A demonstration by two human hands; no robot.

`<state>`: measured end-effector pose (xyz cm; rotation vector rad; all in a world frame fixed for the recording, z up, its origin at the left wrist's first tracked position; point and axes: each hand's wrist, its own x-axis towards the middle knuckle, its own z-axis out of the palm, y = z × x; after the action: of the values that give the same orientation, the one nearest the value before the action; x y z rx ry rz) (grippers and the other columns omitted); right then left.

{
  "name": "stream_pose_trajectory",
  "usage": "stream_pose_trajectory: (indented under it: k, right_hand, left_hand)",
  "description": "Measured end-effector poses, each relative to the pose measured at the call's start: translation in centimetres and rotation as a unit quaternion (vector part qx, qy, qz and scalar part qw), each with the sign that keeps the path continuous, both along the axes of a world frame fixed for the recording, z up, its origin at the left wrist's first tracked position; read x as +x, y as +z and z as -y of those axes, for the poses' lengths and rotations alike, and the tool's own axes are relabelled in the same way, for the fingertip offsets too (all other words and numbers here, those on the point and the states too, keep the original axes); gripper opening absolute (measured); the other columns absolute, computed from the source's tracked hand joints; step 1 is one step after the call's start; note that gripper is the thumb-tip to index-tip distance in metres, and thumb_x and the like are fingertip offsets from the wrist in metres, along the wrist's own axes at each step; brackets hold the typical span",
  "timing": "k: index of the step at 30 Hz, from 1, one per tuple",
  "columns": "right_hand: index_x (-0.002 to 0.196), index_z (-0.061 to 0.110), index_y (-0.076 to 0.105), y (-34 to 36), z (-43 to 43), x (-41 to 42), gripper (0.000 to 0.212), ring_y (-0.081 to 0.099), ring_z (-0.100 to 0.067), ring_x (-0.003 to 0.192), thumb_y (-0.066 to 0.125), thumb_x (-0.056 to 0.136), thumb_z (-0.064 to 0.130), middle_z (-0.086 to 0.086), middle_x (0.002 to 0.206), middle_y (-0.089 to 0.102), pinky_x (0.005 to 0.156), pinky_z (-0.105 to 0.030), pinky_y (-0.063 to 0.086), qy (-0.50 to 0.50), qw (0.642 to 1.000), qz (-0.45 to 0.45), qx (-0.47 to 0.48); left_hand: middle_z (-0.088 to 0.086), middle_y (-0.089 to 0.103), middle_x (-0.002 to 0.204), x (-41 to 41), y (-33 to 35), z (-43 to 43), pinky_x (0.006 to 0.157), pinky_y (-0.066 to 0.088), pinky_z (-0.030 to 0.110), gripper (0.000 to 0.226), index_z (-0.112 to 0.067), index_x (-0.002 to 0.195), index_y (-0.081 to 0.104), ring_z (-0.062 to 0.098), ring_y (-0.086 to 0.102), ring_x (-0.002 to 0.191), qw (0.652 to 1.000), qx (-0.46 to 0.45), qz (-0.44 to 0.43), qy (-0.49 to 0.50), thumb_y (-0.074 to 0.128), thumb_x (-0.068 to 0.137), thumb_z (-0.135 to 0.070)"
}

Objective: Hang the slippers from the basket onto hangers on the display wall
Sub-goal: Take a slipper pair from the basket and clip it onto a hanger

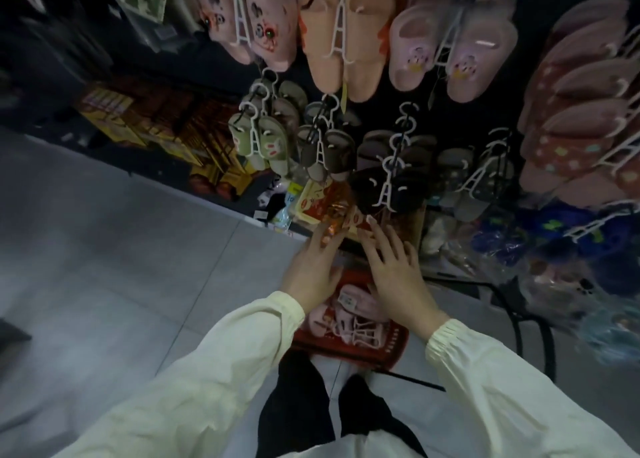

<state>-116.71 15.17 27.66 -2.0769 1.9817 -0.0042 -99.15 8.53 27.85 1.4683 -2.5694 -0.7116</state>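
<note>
Hands are both stretching fwd over the basket (394, 348). Left hand (313, 267) is lying palm down w/ fingers straight and a bit spread, tips reaching past the basket's far edge toward a red and yellow packet (322, 204); can't tell if it's actually touching it. Right hand (398, 277) is doing about the same just beside it, fingers long and fanned out, gripping nothing. Cream sleeves (242, 353) are covering both arms to the wrist.

Basket is red and sitting on the floor (121, 232) right in front of the person's feet, under the hands. Pink slippers (360, 301) are lying inside it w/ white hangers (363, 334) on top.

Grey tiles are running off to the left. Display wall (381, 111) is dark and hanging full of pairs on white hangers: pink pairs (363, 35) along the top, green (270, 139), grey and black pairs (363, 185) lower down, the black pair just beyond the fingertips. Bagged stuff is piling up at the right, too blurry to make out.
</note>
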Motion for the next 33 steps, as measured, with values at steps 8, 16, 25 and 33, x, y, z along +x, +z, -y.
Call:
stream_pose_trajectory:
  k: [8,16,25,33]
  right_hand:
    - [0.159,0.017,0.01,-8.5,0.3,1.7,0.099,0.014,-0.034,0.151,0.071,0.082,0.023,-0.01,0.166,0.008,0.115,-0.055,0.028,-0.001,0.995,-0.024,0.098]
    - [0.153,0.009,0.032,-20.7,-1.6,1.1,0.093,0.039,-0.035,0.14,0.075,0.071,0.019,-0.016,0.155,0.037,0.099,-0.055,0.042,-0.065,0.978,-0.056,0.189]
    - [0.158,0.017,0.014,-36.0,-3.0,0.1,0.087,0.028,-0.033,0.144,0.06,0.086,0.032,-0.013,0.161,0.022,0.112,-0.056,0.03,-0.114,0.938,-0.041,0.324]
    - [0.157,0.022,0.017,-45.6,-2.2,-0.7,0.075,0.025,-0.033,0.146,0.055,0.093,0.024,-0.011,0.162,0.021,0.111,-0.058,0.032,-0.125,0.928,-0.011,0.35]
  left_hand:
    - [0.008,0.028,0.159,3.1,-8.4,0.4,0.1,0.044,0.042,0.057,-0.026,0.151,0.039,0.034,0.045,0.131,0.994,0.097,0.042,0.037,0.056,0.096,-0.022]
    - [0.01,0.016,0.162,4.5,-21.4,0.8,0.109,0.039,0.051,0.063,-0.022,0.153,0.032,0.041,0.03,0.142,0.969,0.225,0.096,0.03,0.055,0.095,-0.019]
    - [0.008,0.022,0.159,6.3,-36.5,0.2,0.106,0.04,0.047,0.041,-0.021,0.14,0.055,0.038,0.039,0.134,0.919,0.271,0.272,-0.094,0.042,0.101,-0.016]
    - [0.006,0.023,0.157,6.6,-44.7,-0.7,0.105,0.043,0.049,0.048,-0.027,0.144,0.047,0.035,0.043,0.133,0.901,0.309,0.288,-0.103,0.052,0.096,-0.02]
